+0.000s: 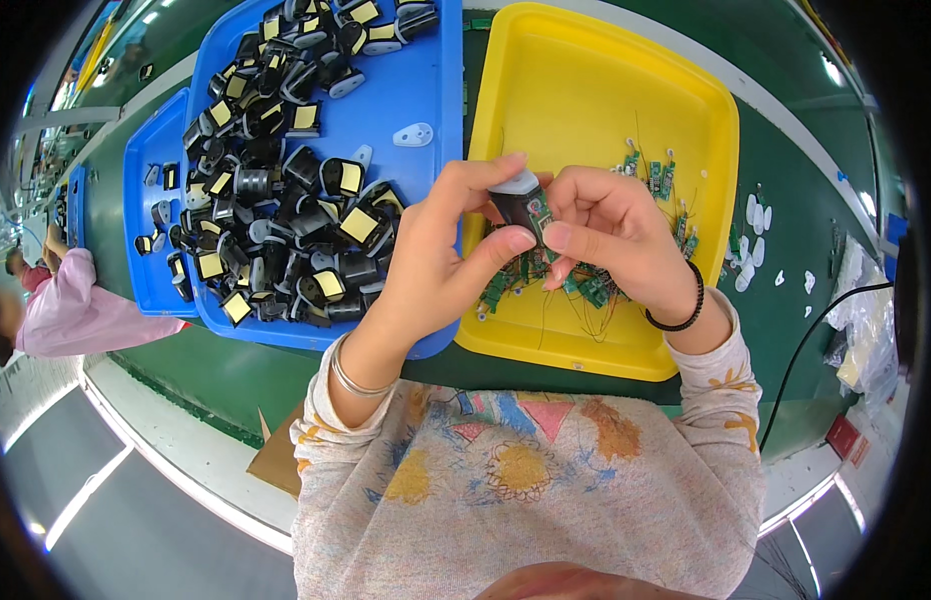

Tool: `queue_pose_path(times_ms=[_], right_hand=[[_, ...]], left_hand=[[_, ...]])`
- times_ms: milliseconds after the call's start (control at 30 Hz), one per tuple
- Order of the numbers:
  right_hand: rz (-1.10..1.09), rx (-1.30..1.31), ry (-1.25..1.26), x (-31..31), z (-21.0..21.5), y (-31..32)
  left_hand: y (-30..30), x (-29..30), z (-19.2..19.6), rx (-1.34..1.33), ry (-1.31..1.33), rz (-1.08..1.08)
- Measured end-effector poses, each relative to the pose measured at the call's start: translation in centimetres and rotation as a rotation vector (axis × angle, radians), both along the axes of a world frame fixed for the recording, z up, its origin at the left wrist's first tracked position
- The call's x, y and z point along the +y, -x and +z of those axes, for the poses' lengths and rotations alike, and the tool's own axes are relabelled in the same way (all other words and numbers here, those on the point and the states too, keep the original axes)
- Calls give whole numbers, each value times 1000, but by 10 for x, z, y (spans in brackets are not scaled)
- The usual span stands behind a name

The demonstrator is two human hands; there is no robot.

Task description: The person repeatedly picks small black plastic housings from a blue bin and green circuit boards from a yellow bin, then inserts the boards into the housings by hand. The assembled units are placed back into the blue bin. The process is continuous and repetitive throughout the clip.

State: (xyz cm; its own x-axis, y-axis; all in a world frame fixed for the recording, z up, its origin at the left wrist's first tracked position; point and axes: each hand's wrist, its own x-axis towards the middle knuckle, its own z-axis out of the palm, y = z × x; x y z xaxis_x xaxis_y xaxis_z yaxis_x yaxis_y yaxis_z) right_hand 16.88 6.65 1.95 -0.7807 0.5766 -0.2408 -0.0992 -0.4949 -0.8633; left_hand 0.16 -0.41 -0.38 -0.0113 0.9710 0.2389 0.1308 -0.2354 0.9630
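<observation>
Your left hand [441, 250] grips the black, grey-ended plastic housing [512, 207] over the yellow plastic tray [596, 80]; your right hand [618, 228] pinches the small green circuit board [540, 214], seemingly partway inside. Uneven thumb pressure could bend it.

- No words, numbers or signs I can read from here.
- Red item [848, 441], by the near right corner of the table [771, 330]: pale marks, too small to make out.
</observation>
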Motion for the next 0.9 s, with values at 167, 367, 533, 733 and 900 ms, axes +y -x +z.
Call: queue_pose_path(times_ms=[167, 367, 533, 733, 900], right_hand=[[-143, -181, -629, -9, -8, 3], [-253, -312, -1337, -11, -11, 7], [-246, -309, -1311, -11, -10, 8], [-209, -273, -1082, -11, -6, 6], [-154, -230, -876, -8, -4, 6]], left_hand=[[3, 6, 4, -3, 3, -65], [-4, 6, 2, -263, 43, -29], [-1, 4, 6, -241, 87, -70], [-2, 3, 3, -208, 55, 13], [5, 3, 3, -81, 46, 27]])
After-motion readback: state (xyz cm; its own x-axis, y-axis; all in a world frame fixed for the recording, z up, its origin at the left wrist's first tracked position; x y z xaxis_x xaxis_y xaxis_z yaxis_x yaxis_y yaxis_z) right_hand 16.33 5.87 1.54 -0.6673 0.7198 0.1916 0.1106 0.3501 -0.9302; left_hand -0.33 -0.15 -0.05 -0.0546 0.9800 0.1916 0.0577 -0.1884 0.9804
